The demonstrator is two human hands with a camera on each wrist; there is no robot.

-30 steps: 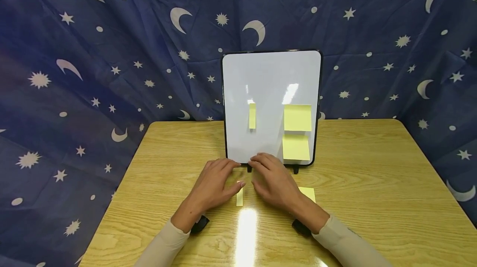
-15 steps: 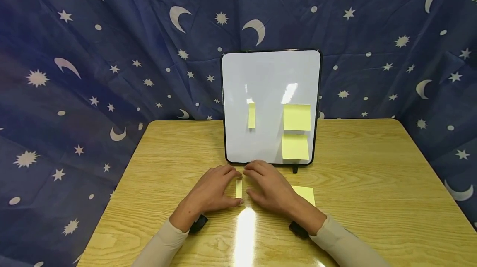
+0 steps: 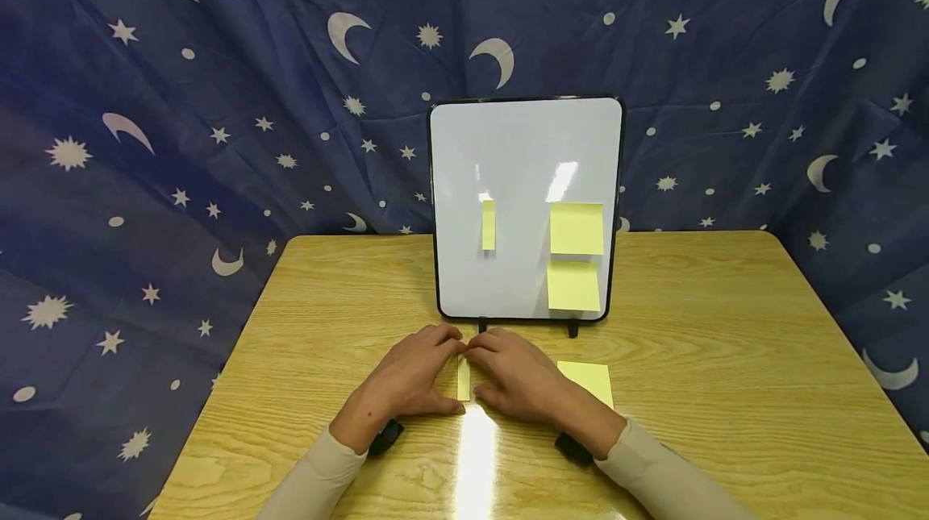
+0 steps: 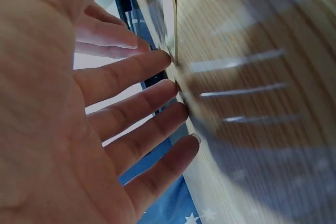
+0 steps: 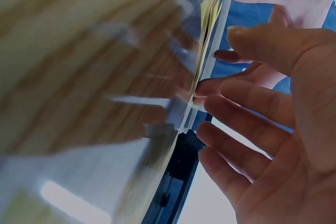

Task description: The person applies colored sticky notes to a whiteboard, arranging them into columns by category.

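Note:
A narrow yellow sticky note strip (image 3: 464, 383) lies on the table between the two hands. My left hand (image 3: 415, 375) is on its left side, fingertips right at the strip's far end and thumb beside its near end. From the other side my right hand (image 3: 518, 375) reaches in, its index fingertip close over the far end and its thumb apart from the strip. In the left wrist view the left fingers (image 4: 139, 100) are extended down to the wood. The right fingers (image 5: 247, 124) are loosely bent by the strip's thin edge (image 5: 203, 45) in the right wrist view.
Behind the hands stands a black-framed whiteboard (image 3: 526, 149) on small feet. Stuck on it are a narrow yellow note (image 3: 489, 225) and two square yellow notes, an upper one (image 3: 576, 228) and a lower one (image 3: 573, 286). Another square note (image 3: 589, 379) lies beside the right wrist.
Both hands have drawn back from the whiteboard's foot toward me. Their fingertips have come closer together at the strip's far end; more of the square note on the table now shows.

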